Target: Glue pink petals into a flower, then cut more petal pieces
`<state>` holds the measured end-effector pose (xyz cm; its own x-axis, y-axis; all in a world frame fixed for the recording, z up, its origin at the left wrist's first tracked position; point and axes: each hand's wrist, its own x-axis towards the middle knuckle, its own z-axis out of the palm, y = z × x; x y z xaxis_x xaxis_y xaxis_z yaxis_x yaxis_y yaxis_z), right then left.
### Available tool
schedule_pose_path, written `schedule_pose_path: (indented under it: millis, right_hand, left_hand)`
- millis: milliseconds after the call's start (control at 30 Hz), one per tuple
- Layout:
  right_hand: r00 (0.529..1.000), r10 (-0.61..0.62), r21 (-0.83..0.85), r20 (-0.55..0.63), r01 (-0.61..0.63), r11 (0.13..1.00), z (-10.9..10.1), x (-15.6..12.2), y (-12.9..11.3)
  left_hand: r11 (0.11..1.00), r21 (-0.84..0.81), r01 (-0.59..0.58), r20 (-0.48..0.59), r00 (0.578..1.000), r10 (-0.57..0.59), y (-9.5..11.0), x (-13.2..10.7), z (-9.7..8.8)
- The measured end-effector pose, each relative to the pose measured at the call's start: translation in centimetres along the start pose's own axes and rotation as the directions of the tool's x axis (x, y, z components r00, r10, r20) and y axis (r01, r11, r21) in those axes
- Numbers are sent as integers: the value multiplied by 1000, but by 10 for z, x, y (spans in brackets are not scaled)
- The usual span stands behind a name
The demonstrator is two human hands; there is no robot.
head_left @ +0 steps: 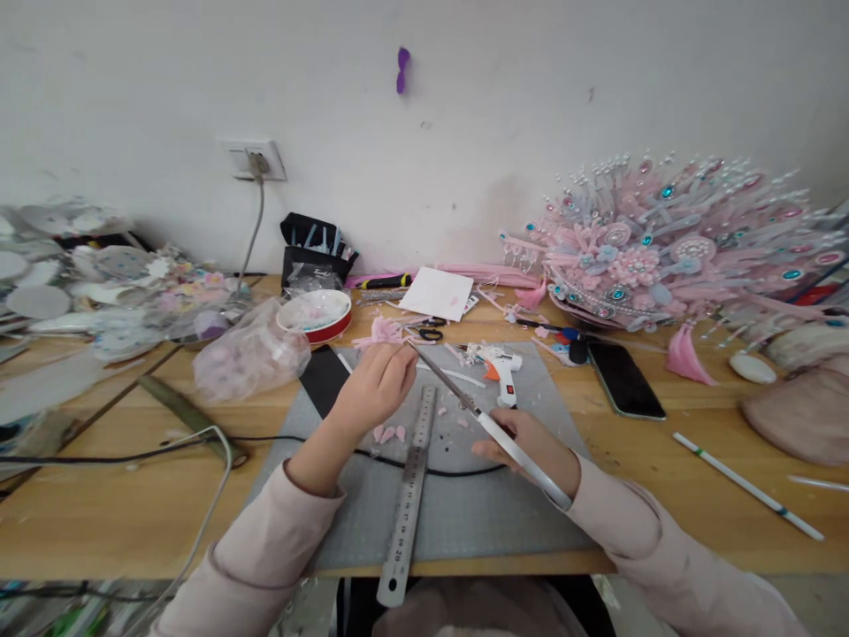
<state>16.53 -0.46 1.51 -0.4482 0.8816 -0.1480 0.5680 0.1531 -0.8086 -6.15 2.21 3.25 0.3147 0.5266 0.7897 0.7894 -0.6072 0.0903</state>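
My left hand [377, 385] is raised over the grey cutting mat [531, 495], its fingers pinched together on something too small to make out. A fluffy pink piece [386, 331] shows just behind these fingers; whether they touch it I cannot tell. Scissors with white handles [521, 458] are in my right hand [540, 447], their narrow blades reaching up and left to the left fingertips. Below lies a steel ruler [409, 495], jutting past the front table edge. Small pink petal-like pieces [389, 433] rest on the mat between my left wrist and the ruler.
Behind my right hand is a white glue gun [505, 373]. A black cable [457, 472] crosses the mat. At right are a phone [625, 379] and a large pink beaded headdress [637, 248]. A red-rimmed round tub [317, 317] and a plastic bag [252, 354] stand left.
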Motion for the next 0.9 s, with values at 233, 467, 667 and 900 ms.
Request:
schedule_pose_path:
  millis: [233, 467, 667, 900]
  right_hand:
    - [967, -116, -318, -225, 40, 947, -5, 1, 3]
    - [897, -305, -556, -320, 82, 827, -11, 2, 15]
    - [875, -363, -599, -319, 111, 793, -11, 3, 21]
    - [875, -370, -598, -312, 122, 792, -13, 3, 22]
  left_hand:
    - [571, -617, 541, 234, 819, -523, 22, 8, 1]
    - [-518, -638, 570, 769, 506, -391, 33, 13, -2]
    - [-719, -496, 486, 837, 488, -248, 29, 14, -7]
    - [-776, -400, 488, 883, 431, -184, 29, 15, -9]
